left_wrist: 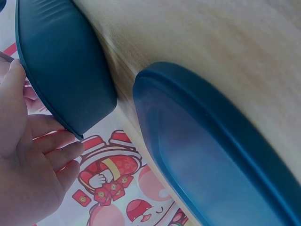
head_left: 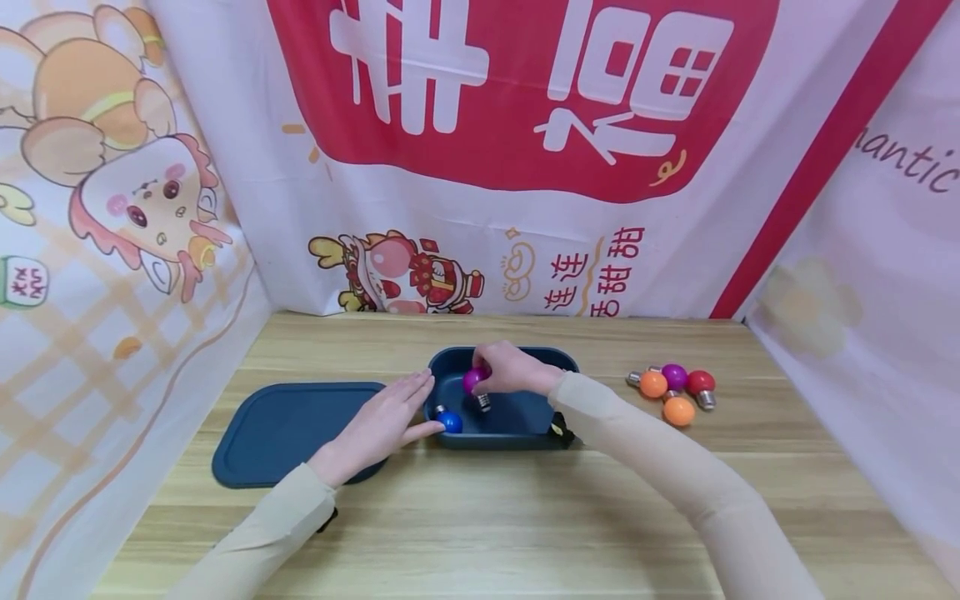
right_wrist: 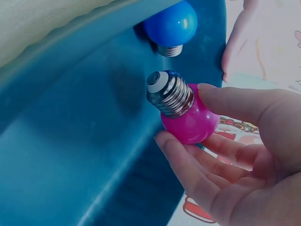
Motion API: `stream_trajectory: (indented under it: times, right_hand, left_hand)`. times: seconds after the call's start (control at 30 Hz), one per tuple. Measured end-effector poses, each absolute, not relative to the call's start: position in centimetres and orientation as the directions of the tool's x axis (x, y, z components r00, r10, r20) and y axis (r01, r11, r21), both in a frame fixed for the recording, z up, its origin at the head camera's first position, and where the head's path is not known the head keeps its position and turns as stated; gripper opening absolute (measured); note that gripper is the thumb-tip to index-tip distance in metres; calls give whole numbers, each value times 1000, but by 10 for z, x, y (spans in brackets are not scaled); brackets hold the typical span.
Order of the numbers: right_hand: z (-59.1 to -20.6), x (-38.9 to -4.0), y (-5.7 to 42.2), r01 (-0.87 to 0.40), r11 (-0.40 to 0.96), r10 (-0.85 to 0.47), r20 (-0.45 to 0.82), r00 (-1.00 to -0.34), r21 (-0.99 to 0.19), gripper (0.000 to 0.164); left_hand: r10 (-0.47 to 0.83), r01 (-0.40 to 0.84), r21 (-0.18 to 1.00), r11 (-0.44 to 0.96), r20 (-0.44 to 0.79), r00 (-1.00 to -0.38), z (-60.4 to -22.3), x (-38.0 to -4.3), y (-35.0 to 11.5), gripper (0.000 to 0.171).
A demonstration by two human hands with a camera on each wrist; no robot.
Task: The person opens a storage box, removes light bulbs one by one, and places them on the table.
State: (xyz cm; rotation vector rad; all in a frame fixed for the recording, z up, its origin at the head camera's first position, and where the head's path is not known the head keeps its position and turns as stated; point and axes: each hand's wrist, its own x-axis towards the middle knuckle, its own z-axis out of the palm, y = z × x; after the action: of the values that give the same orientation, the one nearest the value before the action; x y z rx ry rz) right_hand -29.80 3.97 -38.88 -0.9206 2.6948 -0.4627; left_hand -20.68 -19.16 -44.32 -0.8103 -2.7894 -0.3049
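My right hand point(head_left: 512, 367) pinches a purple-pink light bulb point(right_wrist: 194, 123) by its round globe, between thumb and fingers. The bulb's metal screw base points down into a dark blue box point(head_left: 502, 442). Inside the box, at its near left corner, lies a blue bulb point(head_left: 450, 420). My left hand point(head_left: 381, 423) rests against the left end of the box, thumb toward the front rim and fingers extended along the end. In the left wrist view its fingertips point(left_wrist: 70, 153) touch the box's rim.
A flat dark blue lid point(head_left: 292, 429) lies on the wooden table left of the box, partly under my left forearm. To the right sits a group of bulbs: two orange point(head_left: 678, 411), a purple point(head_left: 673, 376) and a red point(head_left: 701, 382). Printed cloth hangs behind the table.
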Motion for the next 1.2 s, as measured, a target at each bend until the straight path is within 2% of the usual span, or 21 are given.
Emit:
stream_trajectory:
  times: [0.57,1.2]
  right_hand:
    - [-371,-291,78,-584,711,-641,-17,-768,-392,31]
    - [-355,-293,140,-522,740,-556,51,-830,-424,32]
  left_hand:
    - [512,570,111,814,323,-796,-447,-208,-191,76]
    - [518,570,96,816,317,-795,-447,-208,-191,76]
